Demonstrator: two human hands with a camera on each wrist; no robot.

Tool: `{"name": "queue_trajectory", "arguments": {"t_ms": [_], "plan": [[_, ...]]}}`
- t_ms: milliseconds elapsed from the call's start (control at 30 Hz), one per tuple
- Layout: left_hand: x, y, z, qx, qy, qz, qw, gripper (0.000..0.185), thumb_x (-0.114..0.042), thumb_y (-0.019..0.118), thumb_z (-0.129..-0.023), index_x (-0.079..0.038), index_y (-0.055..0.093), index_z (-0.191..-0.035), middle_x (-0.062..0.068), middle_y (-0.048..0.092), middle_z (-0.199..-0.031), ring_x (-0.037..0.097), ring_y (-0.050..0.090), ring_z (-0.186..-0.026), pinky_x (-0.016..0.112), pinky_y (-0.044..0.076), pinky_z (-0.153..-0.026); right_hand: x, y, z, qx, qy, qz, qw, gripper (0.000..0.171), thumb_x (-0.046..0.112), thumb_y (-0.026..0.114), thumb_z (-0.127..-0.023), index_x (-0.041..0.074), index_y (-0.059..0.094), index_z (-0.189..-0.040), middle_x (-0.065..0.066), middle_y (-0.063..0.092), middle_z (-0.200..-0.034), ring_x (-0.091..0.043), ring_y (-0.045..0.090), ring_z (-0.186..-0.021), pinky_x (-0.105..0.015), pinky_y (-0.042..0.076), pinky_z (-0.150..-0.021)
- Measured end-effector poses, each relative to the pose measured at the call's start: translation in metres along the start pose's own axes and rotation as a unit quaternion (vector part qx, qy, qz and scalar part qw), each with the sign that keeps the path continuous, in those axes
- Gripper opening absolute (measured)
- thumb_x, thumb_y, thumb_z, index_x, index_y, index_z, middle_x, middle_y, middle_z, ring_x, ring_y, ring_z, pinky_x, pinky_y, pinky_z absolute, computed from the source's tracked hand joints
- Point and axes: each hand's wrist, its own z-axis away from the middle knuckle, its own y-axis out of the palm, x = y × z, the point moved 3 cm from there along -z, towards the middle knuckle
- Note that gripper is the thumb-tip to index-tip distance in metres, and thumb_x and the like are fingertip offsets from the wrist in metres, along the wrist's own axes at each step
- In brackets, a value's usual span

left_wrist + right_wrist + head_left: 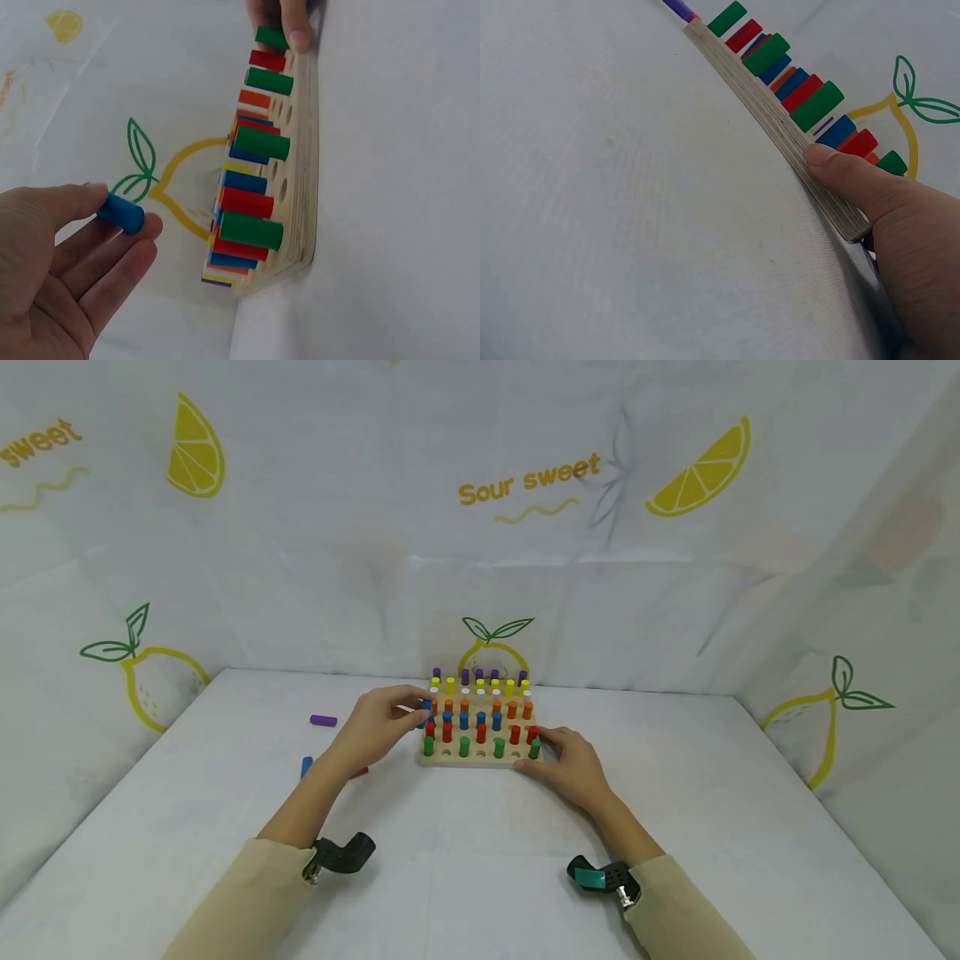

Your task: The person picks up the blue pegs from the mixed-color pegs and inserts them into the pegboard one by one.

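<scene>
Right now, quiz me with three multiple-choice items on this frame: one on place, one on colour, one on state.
1. Where does the right hand rest?
A. on the wooden pegboard, at its near right corner
B. on the loose purple peg
C. off the table

2. What colour is the peg that the left hand pinches?
A. yellow
B. blue
C. white

3. How do the front-row holes stand?
A. all filled
B. all empty
C. some empty between green pegs

A: the thumb presses that edge. B: the left wrist view shows it. C: open holes show there.
</scene>
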Motion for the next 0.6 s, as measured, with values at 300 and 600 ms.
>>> {"name": "queue_trajectory", "arguments": {"t_ms": [300, 600], "plan": [[-0.013, 0.018, -0.025, -0.038, -0.02, 0.022, 0.9988, 0.03, -0.017, 0.066, -0.098, -0.009, 0.067, -0.127, 0.011, 0.071, -0.122, 0.028, 0.07, -0.109, 0.04, 0.061, -0.092, -0.001, 0.003, -0.002, 0.003, 0.011, -0.02, 1.0, 0.082, 0.052, 0.082, -0.08, 0.01, 0.055, -0.145, -0.014, 0.059, -0.145, -0.036, 0.048, -0.14, -0.056, 0.04, -0.116], [-0.033, 0.045, -0.046, -0.04, 0.018, 0.041, 0.9982, 0.027, -0.017, 0.069, -0.097, -0.009, 0.07, -0.123, 0.009, 0.075, -0.113, 0.025, 0.071, -0.103, 0.038, 0.061, -0.09, -0.007, -0.003, -0.003, 0.027, 0.004, -0.054, 0.998, 0.078, 0.045, 0.084, -0.079, 0.01, 0.056, -0.143, -0.012, 0.056, -0.149, -0.035, 0.043, -0.146, -0.055, 0.033, -0.121]]}}
